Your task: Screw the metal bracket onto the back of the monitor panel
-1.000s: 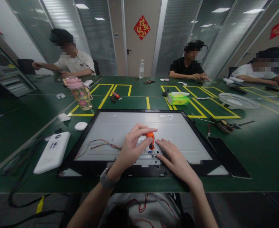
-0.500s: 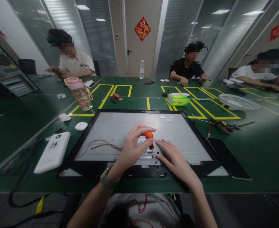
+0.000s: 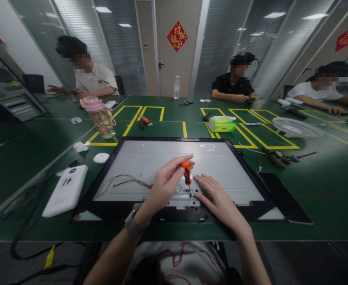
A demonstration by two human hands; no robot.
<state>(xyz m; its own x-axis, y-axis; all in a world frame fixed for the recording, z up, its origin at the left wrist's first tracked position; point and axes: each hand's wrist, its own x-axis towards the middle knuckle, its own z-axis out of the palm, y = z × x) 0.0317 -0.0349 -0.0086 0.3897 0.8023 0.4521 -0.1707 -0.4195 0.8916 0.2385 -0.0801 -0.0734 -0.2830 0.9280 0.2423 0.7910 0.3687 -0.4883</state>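
My left hand (image 3: 168,178) grips the handle of a short orange and black screwdriver (image 3: 187,174), its thumb and fingers around the top. The screwdriver stands nearly upright, its tip down at a small metal bracket (image 3: 191,194) by a strip of circuit board (image 3: 181,190). Beside it, my right hand (image 3: 215,193) lies with fingers stretched out on the panel, fingertips close to the bracket. Both hands are over a flat display panel (image 3: 126,158) with a grey metal back and black frame. Thin coloured wires (image 3: 129,179) run across its left part.
Left of the panel are a white power bank (image 3: 65,190), a white oval case (image 3: 101,158) and a pink-lidded bottle (image 3: 99,118). A black phone (image 3: 283,198) lies to the right. Beyond stand a green tissue box (image 3: 222,124) and a white fan grille (image 3: 297,127). Several people sit across the table.
The fingers of my left hand have shifted on the screwdriver, baring more of its handle and shaft. My right hand stays in place. Across the table, people's hands have moved slightly.
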